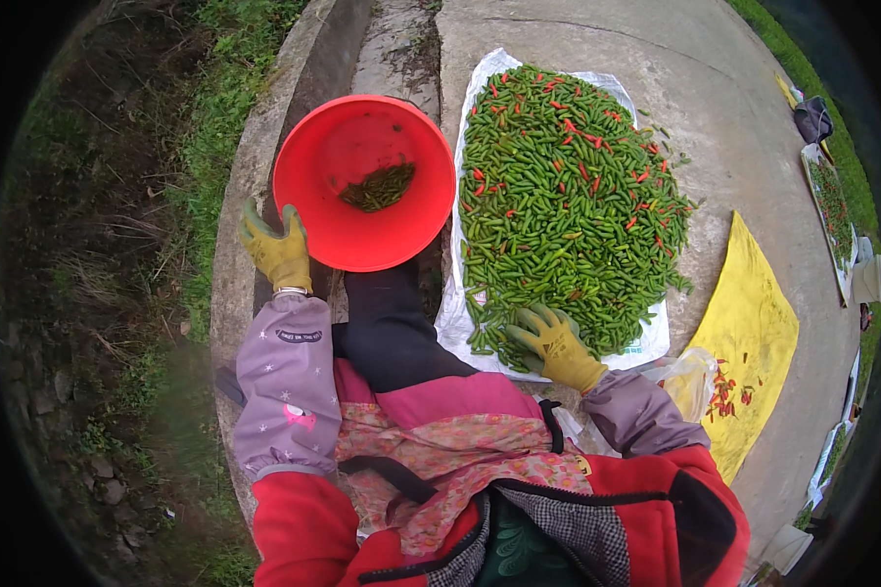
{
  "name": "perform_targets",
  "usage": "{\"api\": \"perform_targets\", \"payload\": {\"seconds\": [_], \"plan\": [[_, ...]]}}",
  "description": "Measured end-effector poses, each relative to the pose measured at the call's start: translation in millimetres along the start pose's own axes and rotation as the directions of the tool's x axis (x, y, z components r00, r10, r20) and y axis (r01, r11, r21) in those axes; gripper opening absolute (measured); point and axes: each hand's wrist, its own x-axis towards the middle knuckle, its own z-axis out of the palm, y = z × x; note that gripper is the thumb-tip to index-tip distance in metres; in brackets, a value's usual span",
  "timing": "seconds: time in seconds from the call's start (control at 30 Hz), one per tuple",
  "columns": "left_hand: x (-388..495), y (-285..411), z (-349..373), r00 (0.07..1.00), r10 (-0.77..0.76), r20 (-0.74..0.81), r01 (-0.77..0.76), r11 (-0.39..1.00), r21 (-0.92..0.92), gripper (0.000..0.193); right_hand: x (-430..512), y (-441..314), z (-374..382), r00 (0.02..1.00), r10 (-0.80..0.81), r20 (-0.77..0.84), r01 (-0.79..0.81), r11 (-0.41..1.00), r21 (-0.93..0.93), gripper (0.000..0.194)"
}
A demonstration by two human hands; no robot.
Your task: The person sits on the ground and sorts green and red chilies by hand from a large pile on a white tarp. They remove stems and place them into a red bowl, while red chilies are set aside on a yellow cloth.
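Observation:
My left hand (277,246), in a yellow work glove, is beside the left rim of a red plastic basin (426,220), its thumb and fingers apart and nothing between them. Dark green chili peppers (379,188) lie in a small heap inside the basin. My right hand (556,346), gloved alike, rests palm down at the near edge of a large pile of green and red chili peppers (573,213). Its fingertips touch the peppers; whether they hold any I cannot tell. The pile covers most of a white woven plastic sheet (451,319).
A yellow sheet (752,315) with some red chili peppers (727,396) lies to the right, beside a clear plastic bag (694,378). More peppers (831,209) are spread at the far right, near a white bucket (868,279). A concrete curb (246,183) borders weeds on the left.

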Motion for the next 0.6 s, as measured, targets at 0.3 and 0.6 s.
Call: {"api": "perform_targets", "payload": {"seconds": [0.3, 0.6], "plan": [[-54.0, -84.0, 73.2, 0.649, -0.246, 0.72, 0.73, 0.469, -0.497, 0.053, 13.6, 15.3, 9.5, 0.983, -0.135, 0.126, 0.161, 0.961, -0.225, 0.045], [-42.2, -20.1, 30.5, 0.448, -0.328, 0.832, 0.886, 0.286, -0.364, 0.04, 7.2, 49.4, -1.2, 0.974, 0.074, -0.212, -0.108, 0.982, -0.157, 0.042]]}}
